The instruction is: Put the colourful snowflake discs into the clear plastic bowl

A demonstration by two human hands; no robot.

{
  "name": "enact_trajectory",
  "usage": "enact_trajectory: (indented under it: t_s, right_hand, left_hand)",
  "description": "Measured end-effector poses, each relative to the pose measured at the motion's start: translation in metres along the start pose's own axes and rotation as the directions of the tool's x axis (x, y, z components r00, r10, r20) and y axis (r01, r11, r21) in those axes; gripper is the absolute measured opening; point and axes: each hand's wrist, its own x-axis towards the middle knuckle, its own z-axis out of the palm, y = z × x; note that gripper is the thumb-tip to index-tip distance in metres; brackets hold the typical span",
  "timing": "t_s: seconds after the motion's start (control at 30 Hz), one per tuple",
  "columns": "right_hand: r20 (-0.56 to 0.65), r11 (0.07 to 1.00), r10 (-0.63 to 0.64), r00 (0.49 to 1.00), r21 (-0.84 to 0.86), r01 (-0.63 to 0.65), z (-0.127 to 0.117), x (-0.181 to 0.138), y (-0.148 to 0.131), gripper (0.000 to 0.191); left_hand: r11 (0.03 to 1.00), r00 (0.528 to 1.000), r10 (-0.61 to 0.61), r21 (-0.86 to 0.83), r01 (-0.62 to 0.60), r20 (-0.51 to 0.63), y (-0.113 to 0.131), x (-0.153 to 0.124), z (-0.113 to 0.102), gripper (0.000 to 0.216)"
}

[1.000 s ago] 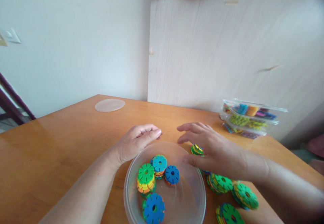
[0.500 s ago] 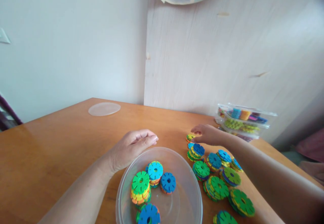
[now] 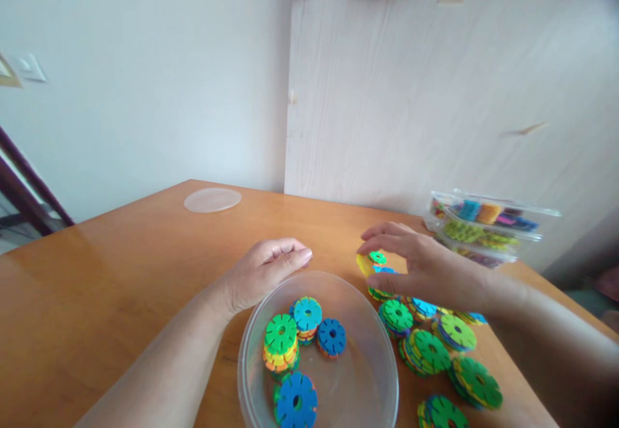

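My left hand (image 3: 261, 272) rests on the far left rim of a clear plastic bowl (image 3: 372, 357), fingers curled together, nothing visible in them. Inside the bowl stand several stacks of notched plastic discs (image 3: 281, 344), green, blue, yellow and orange. My right hand (image 3: 420, 267) hovers over more disc stacks (image 3: 425, 347) on the table to the right of the bowl. Its thumb and fingers pinch a small stack (image 3: 370, 263) with a green disc on top and a yellow one tilted at its side.
The wooden table (image 3: 120, 286) carries a clear round lid (image 3: 213, 200) at the far left. Clear boxes of coloured pieces (image 3: 483, 222) stand against the pale wooden panel at the back right. A dark chair frame shows at the left edge.
My right hand swung out to the far disc stacks, closed on a small stack and has come back a little toward the bowl. My left hand stayed on the rim.
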Motion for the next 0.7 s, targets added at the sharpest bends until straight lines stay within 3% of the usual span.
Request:
enact_trajectory:
  t_s: [0.13,0.33,0.5,0.6,0.7]
  right_hand:
    - [0.08,0.991,-0.134,0.988,-0.02,0.136,0.006,-0.014,-0.045,0.033]
    - [0.097,0.977,-0.184,0.978,-0.092,0.192,0.019,-0.013,-0.046,0.047]
    - [-0.065,0.989,-0.065,0.996,-0.139,0.055,0.003,-0.004,-0.008,0.032]
    - [-0.074,0.979,0.095,0.993,-0.175,-0.107,0.0,0.005,0.034,0.033]
    - [0.036,0.952,0.251,0.967,-0.19,-0.24,0.007,0.014,0.075,0.038]
  left_hand:
    - [1.0,1.0,0.028,0.006,-0.028,0.001,0.001,0.0,0.0,0.046]
    - [0.999,0.999,0.033,0.009,-0.033,-0.001,0.003,0.0,0.0,0.047]
    - [0.999,1.0,0.027,-0.019,-0.028,-0.01,0.001,0.0,0.0,0.046]
    - [0.999,1.0,0.026,-0.041,-0.026,-0.009,0.0,0.0,0.0,0.046]
    - [0.999,1.0,0.02,-0.051,-0.02,0.0,0.001,0.0,-0.001,0.047]
